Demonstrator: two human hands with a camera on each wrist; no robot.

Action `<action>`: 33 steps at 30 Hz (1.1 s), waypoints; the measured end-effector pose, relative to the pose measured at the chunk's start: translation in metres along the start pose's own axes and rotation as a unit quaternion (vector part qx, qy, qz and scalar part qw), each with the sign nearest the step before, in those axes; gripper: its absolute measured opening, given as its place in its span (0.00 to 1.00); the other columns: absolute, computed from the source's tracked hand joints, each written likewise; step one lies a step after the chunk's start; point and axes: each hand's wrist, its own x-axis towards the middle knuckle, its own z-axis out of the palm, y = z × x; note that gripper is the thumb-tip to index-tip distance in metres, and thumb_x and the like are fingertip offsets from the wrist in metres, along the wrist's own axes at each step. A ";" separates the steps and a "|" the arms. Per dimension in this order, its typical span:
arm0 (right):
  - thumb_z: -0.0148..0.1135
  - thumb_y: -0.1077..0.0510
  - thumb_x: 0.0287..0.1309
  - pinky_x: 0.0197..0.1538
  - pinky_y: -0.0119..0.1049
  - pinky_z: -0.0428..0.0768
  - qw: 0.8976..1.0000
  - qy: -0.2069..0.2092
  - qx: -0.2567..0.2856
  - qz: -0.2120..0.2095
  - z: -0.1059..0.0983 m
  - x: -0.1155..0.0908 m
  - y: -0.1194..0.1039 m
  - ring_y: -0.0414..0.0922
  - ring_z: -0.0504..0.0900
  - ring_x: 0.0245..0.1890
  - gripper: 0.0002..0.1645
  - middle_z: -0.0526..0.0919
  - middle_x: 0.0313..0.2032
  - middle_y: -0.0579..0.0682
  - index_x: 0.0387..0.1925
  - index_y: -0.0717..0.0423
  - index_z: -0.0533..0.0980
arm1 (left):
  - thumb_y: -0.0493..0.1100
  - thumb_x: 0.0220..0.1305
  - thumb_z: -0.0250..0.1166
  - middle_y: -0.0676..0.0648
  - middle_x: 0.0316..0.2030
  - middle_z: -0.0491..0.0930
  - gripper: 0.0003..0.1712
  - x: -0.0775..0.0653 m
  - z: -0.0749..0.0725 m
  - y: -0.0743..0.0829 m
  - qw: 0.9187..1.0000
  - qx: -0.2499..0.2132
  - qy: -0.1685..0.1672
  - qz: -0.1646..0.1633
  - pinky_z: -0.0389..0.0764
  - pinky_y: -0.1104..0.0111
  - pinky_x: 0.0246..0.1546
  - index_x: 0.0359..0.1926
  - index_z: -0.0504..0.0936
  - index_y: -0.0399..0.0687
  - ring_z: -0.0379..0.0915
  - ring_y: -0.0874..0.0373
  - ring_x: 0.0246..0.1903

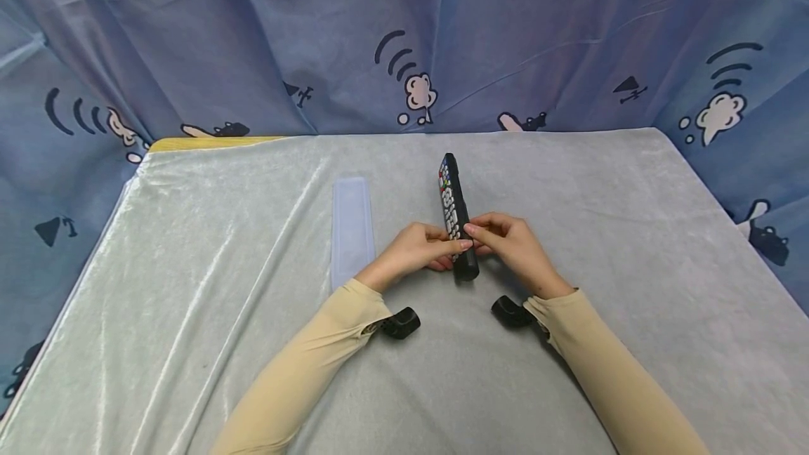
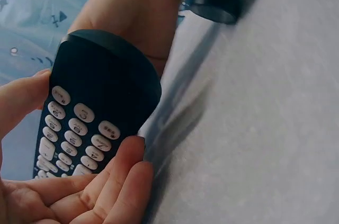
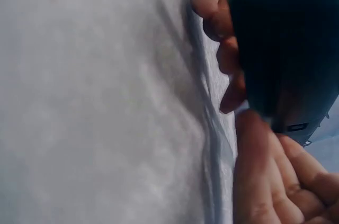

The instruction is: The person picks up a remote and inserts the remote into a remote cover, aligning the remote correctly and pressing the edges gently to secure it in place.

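Note:
A black remote control [image 1: 451,199] with pale and coloured buttons is held up above the table, turned on its edge, its button side towards the left. My left hand [image 1: 412,250] holds it near the lower end, thumb and fingers on opposite edges in the left wrist view, where white oval buttons on the remote [image 2: 98,70] show. From the other side my right hand [image 1: 520,248] pinches the same lower part. In the right wrist view the dark back of the remote [image 3: 286,38] hides part of the fingers. Left of the hands lies a long translucent sleeve-like strip [image 1: 352,223], flat on the cloth.
A pale velvety cloth [image 1: 632,230] with creases on the left covers the table. Yellow table edge [image 1: 208,144] shows at the back left. A blue patterned curtain [image 1: 505,41] hangs behind and at both sides. Black wrist cameras [image 1: 401,324] stick out from the sleeves.

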 end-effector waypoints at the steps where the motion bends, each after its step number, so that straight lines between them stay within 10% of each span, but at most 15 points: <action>1: 0.58 0.53 0.64 0.41 0.34 0.81 1.000 -0.009 0.003 0.007 -0.001 0.000 0.000 0.38 0.81 0.34 0.26 0.81 0.38 0.52 0.51 0.75 0.72 | 0.48 0.60 0.66 0.44 0.28 0.83 0.18 0.000 0.000 0.001 1.000 -0.009 -0.005 0.000 0.83 0.68 0.32 0.36 0.82 0.35 0.80 0.57 0.27; 12: 0.50 0.58 0.69 0.42 0.30 0.80 0.985 -0.090 0.139 0.049 -0.008 0.001 0.001 0.38 0.80 0.35 0.25 0.81 0.35 0.44 0.55 0.77 0.63 | 0.42 0.63 0.63 0.40 0.37 0.83 0.21 0.001 -0.003 0.003 0.997 -0.042 -0.067 0.015 0.82 0.67 0.38 0.52 0.78 0.31 0.81 0.56 0.33; 21: 0.54 0.63 0.65 0.44 0.32 0.80 0.982 -0.112 0.145 0.042 -0.007 0.001 0.005 0.40 0.80 0.39 0.23 0.82 0.39 0.47 0.54 0.79 0.66 | 0.34 0.63 0.61 0.39 0.43 0.81 0.18 -0.001 -0.010 -0.001 0.990 -0.037 -0.130 0.045 0.80 0.67 0.45 0.52 0.76 0.27 0.77 0.61 0.38; 33: 0.55 0.64 0.63 0.43 0.33 0.80 0.982 -0.125 0.138 0.026 -0.006 0.003 0.007 0.41 0.80 0.38 0.11 0.79 0.40 0.49 0.46 0.66 0.71 | 0.32 0.60 0.63 0.38 0.48 0.80 0.20 -0.002 -0.017 -0.001 0.990 -0.014 -0.128 0.061 0.79 0.70 0.46 0.53 0.77 0.29 0.77 0.62 0.41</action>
